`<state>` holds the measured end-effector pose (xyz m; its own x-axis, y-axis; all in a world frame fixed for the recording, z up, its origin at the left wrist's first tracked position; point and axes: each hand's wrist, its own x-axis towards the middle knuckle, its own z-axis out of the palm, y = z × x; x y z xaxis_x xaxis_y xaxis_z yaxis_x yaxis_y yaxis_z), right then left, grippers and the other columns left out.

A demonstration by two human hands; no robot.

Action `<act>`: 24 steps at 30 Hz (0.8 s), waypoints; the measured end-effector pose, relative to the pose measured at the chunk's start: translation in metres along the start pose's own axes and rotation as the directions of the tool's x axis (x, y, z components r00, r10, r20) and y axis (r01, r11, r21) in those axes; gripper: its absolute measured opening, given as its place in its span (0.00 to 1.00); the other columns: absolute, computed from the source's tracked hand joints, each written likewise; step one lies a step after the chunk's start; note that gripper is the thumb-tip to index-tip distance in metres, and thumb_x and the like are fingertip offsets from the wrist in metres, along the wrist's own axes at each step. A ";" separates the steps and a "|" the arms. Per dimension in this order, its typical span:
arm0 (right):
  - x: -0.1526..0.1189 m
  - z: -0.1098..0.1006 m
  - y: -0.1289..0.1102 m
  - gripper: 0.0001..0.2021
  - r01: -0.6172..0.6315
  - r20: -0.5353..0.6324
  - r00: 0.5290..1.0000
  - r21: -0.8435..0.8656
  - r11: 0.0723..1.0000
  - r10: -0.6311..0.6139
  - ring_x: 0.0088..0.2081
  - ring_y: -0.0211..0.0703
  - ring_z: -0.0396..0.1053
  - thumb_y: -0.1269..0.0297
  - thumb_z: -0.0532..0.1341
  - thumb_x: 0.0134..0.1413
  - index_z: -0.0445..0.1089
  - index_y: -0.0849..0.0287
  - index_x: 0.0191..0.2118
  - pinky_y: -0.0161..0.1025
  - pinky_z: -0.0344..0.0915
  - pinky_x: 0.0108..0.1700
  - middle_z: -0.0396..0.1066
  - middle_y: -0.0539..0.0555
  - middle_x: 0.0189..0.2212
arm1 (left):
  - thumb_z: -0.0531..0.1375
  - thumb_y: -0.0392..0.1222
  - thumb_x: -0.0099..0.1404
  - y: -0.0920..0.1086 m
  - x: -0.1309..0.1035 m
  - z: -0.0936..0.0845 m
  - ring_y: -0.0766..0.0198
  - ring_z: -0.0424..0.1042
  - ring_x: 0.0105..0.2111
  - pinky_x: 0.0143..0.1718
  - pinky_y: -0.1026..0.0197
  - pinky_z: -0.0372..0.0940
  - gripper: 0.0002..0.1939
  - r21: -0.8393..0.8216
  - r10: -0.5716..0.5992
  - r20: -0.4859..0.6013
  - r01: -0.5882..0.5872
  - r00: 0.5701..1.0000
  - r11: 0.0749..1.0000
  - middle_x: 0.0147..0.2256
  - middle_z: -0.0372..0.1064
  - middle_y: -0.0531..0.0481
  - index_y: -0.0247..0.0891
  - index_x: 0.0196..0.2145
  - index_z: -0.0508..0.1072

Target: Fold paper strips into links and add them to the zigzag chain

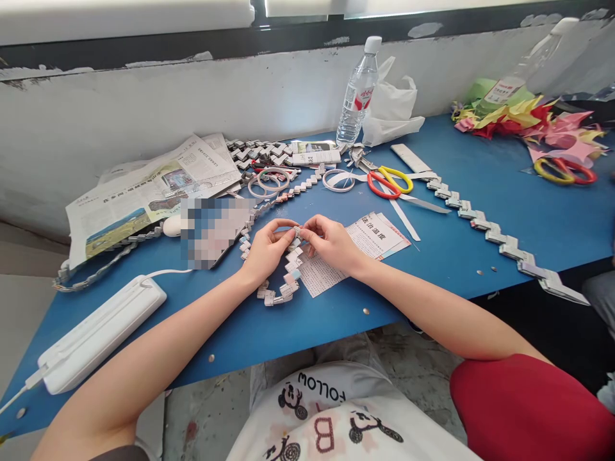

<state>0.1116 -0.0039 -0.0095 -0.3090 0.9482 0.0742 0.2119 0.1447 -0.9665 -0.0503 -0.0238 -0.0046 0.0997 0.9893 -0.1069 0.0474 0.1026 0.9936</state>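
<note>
- The paper chain (293, 259), zigzag links of folded printed paper, lies to the left of the yellow-and-red scissors (398, 192) and nearer the person; its raised end is between the fingertips.
- Left hand (269, 248), left of those scissors: thumb and forefinger pinched together on the end link, other fingers curled, little gap showing.
- Right hand (332, 243), nearer the person than the scissors and left of them: thumb and fingertips brought close on the same link; the exact contact is partly hidden.
- Below the hands the chain hangs to the blue table (432, 243) and bends back behind the left wrist, so I cannot tell whether it joins the length beyond.
- Printed sheets (368, 234) lie just on the near side of the scissors, partly under the right hand.
- The chain should handle as light and dry, not slippery: stiff within each link, flexible between links, easily creased or torn. Best hold is a gentle pinch across the end link's folded edges, letting the rest lie on the table.
</note>
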 end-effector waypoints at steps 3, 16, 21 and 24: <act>-0.001 0.001 0.000 0.07 -0.016 -0.009 1.000 -0.003 1.000 0.016 0.20 0.34 0.66 0.61 0.60 0.55 0.64 0.58 0.31 0.34 0.66 0.23 0.71 0.48 0.26 | 0.63 0.48 0.59 0.000 0.001 0.001 0.69 0.62 0.22 0.24 0.65 0.54 0.14 0.048 0.031 -0.013 -0.031 0.999 0.998 0.23 0.68 0.53 0.37 0.39 0.76; 0.003 0.001 0.003 0.07 -0.060 0.040 0.998 0.246 0.967 0.052 0.31 0.40 0.72 0.63 0.64 0.50 0.65 0.57 0.32 0.40 0.75 0.32 0.70 0.50 0.29 | 0.62 0.44 0.61 0.000 -0.001 0.002 0.72 0.57 0.19 0.21 0.66 0.53 0.14 0.088 0.098 -0.055 -0.093 0.994 0.992 0.24 0.69 0.53 0.37 0.44 0.77; 0.001 0.002 0.000 0.08 -0.086 -0.016 0.996 0.214 0.973 0.092 0.25 0.37 0.71 0.66 0.64 0.49 0.62 0.57 0.29 0.38 0.72 0.28 0.69 0.47 0.25 | 0.61 0.43 0.62 -0.001 -0.002 0.005 0.68 0.65 0.24 0.24 0.65 0.59 0.14 0.150 0.152 -0.045 -0.144 0.987 0.978 0.28 0.75 0.49 0.36 0.44 0.78; 0.001 0.002 0.002 0.09 -0.077 -0.033 0.996 0.207 0.975 0.085 0.25 0.36 0.71 0.65 0.64 0.50 0.61 0.57 0.30 0.37 0.71 0.27 0.68 0.47 0.25 | 0.60 0.42 0.62 -0.001 -0.002 0.004 0.65 0.69 0.28 0.26 0.65 0.62 0.15 0.169 0.164 -0.033 -0.156 0.986 0.973 0.31 0.76 0.48 0.36 0.45 0.77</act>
<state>0.1097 -0.0033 -0.0124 -0.2587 0.9660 -0.0003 0.0385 0.0100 -0.9992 -0.0462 -0.0266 -0.0059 0.0733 0.9956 0.0590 0.1984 -0.0725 0.9774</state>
